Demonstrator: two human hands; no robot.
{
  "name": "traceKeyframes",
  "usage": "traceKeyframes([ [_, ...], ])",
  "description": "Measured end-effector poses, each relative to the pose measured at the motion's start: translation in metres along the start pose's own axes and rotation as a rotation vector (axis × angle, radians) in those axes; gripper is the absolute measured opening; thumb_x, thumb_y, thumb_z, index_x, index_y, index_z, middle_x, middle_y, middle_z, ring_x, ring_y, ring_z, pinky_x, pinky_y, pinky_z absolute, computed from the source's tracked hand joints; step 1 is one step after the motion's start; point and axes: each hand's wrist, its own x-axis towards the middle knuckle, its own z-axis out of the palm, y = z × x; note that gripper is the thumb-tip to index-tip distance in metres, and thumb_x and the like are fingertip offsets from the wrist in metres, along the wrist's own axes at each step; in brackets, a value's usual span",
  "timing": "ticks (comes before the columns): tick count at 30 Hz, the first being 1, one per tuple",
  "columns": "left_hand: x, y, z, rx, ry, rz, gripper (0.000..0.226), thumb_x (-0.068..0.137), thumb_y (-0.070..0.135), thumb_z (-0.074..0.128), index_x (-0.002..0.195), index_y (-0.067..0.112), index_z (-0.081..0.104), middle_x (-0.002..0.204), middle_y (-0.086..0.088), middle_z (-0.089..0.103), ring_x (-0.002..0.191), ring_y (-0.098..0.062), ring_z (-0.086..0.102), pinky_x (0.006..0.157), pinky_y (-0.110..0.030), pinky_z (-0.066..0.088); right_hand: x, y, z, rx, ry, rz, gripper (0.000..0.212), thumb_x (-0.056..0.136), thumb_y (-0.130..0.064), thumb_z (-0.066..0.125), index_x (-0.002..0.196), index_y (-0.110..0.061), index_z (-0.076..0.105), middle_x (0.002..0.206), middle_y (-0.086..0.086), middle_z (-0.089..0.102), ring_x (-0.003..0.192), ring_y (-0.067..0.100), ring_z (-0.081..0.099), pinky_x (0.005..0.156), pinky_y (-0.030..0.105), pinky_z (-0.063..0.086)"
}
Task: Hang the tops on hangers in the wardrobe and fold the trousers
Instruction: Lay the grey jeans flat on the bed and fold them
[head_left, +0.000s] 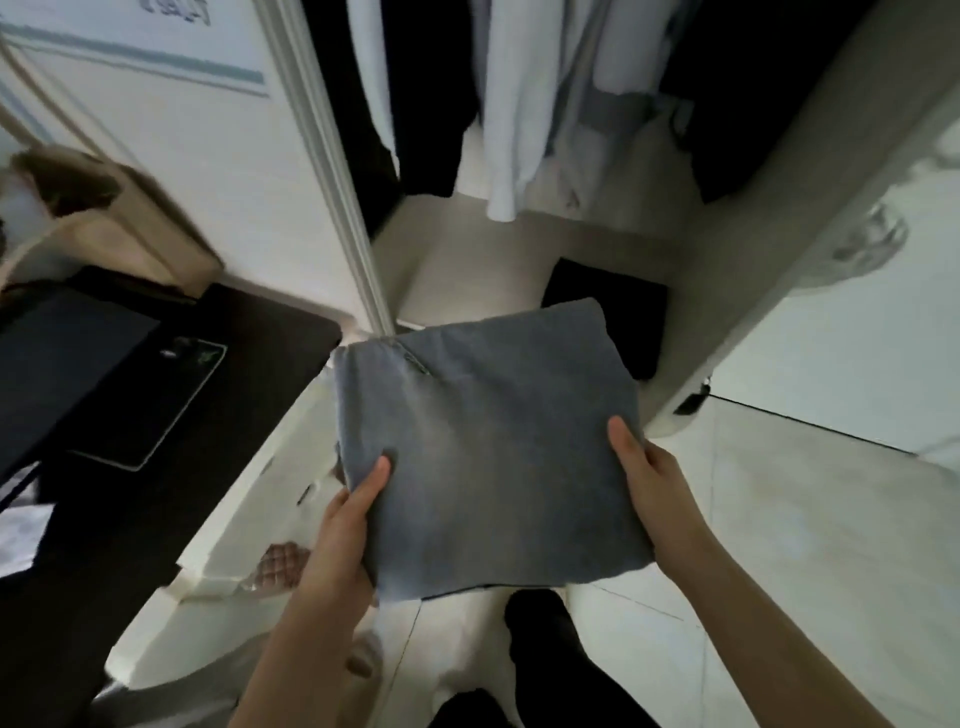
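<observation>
The folded trousers (488, 452) are a grey-blue, faded denim-looking square, thick with layers, a seam showing near the far left corner and paler wear across the middle. The left hand (343, 525) grips the near left edge, thumb lying on top and fingers curled underneath; the right hand (649, 483) holds the right edge the same way, thumb on top, fingers out of sight below. Between them the bundle is carried flat in the air, tilted slightly, its far edge reaching toward the open wardrobe (519, 244). Beyond the hands, on the pale wardrobe floor, lies a dark folded garment (613, 306), partly hidden behind the trousers' far right corner, with bare floor to its left. Above that hang white tops (524, 104) and dark clothes (426, 104), their hems well clear of the floor. The door frame (332, 171) stands just past the left hand's corner; a dark desk (249, 343) sits left of it. To the right of the right hand the tiled floor (805, 519) is open.
</observation>
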Motion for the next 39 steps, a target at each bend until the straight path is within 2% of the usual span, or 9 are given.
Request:
traceKeyframes([
  [10,0.106,-0.001,0.134,0.042,-0.075,-0.094,0.063,0.055,0.042,0.085,0.109,0.013,0.069,0.102,-0.004,0.076,0.086,-0.024,0.074,0.066,-0.033,0.057,0.106,-0.008,-0.089,-0.07,0.123,0.065,0.044,0.085,-0.059,0.055,0.102,-0.02,0.063,0.097,-0.006,0.071,0.089,0.015,0.066,0.069,0.026,0.05],
  [14,0.155,0.008,0.166,0.063,-0.083,-0.098,0.069,0.056,0.039,0.087,0.115,0.012,0.065,0.104,-0.005,0.075,0.092,-0.029,0.072,0.068,-0.036,0.057,0.163,-0.019,-0.094,-0.202,0.209,0.063,0.052,0.088,-0.059,0.05,0.112,-0.014,0.059,0.103,0.001,0.066,0.099,0.027,0.061,0.092,0.047,0.05],
  [18,0.213,0.022,0.192,0.133,-0.057,-0.05,0.062,0.059,0.033,0.086,0.115,0.015,0.065,0.11,-0.008,0.072,0.099,-0.034,0.067,0.076,-0.044,0.057,0.222,-0.037,-0.086,-0.124,0.293,0.171,0.062,0.087,-0.057,0.053,0.123,-0.007,0.055,0.111,0.01,0.061,0.108,0.035,0.056,0.099,0.046,0.043],
  [21,0.252,0.031,0.217,0.164,-0.038,-0.039,0.048,0.071,0.027,0.081,0.114,0.013,0.065,0.115,-0.012,0.067,0.104,-0.038,0.061,0.095,-0.055,0.05,0.263,-0.047,-0.08,-0.143,0.376,0.192,0.062,0.091,-0.057,0.048,0.12,-0.002,0.058,0.115,0.016,0.062,0.108,0.036,0.057,0.09,0.04,0.045],
  [26,0.313,0.058,0.258,0.216,-0.115,-0.005,0.035,0.077,0.03,0.078,0.107,0.017,0.065,0.113,-0.009,0.067,0.105,-0.035,0.061,0.095,-0.051,0.051,0.312,-0.066,-0.073,-0.194,0.589,0.063,0.055,0.096,-0.051,0.045,0.094,0.002,0.06,0.091,0.019,0.062,0.075,0.03,0.058,0.067,0.032,0.038],
  [28,0.335,0.072,0.276,0.238,-0.144,0.055,0.036,0.07,0.039,0.081,0.099,0.023,0.067,0.108,-0.003,0.07,0.102,-0.03,0.063,0.092,-0.047,0.053,0.329,-0.072,-0.069,-0.232,0.752,-0.06,0.057,0.096,-0.046,0.047,0.088,0.008,0.062,0.088,0.027,0.065,0.078,0.037,0.062,0.063,0.038,0.045],
  [32,0.398,0.081,0.305,0.293,-0.19,0.122,0.049,0.066,0.049,0.078,0.106,0.022,0.069,0.111,-0.003,0.07,0.1,-0.028,0.064,0.087,-0.042,0.055,0.375,-0.059,-0.056,-0.227,0.987,-0.009,0.054,0.094,-0.053,0.044,0.108,-0.002,0.055,0.103,0.025,0.064,0.092,0.042,0.061,0.073,0.045,0.051],
  [35,0.439,0.057,0.308,0.595,-0.214,0.035,0.052,0.095,0.046,0.054,0.137,0.016,0.048,0.134,-0.011,0.055,0.114,-0.032,0.057,0.095,-0.046,0.051,0.41,-0.024,-0.056,-0.324,0.802,0.244,0.061,0.096,-0.054,0.038,0.128,-0.003,0.043,0.126,0.028,0.055,0.112,0.045,0.054,0.088,0.046,0.044],
  [39,0.458,0.01,0.292,0.874,-0.287,-0.1,0.059,0.1,0.049,0.039,0.145,0.01,0.035,0.143,-0.014,0.044,0.127,-0.034,0.046,0.106,-0.044,0.04,0.434,0.023,-0.059,-0.29,0.543,0.467,0.074,0.097,-0.054,0.035,0.138,0.008,0.039,0.141,0.028,0.043,0.129,0.038,0.044,0.104,0.038,0.034],
])
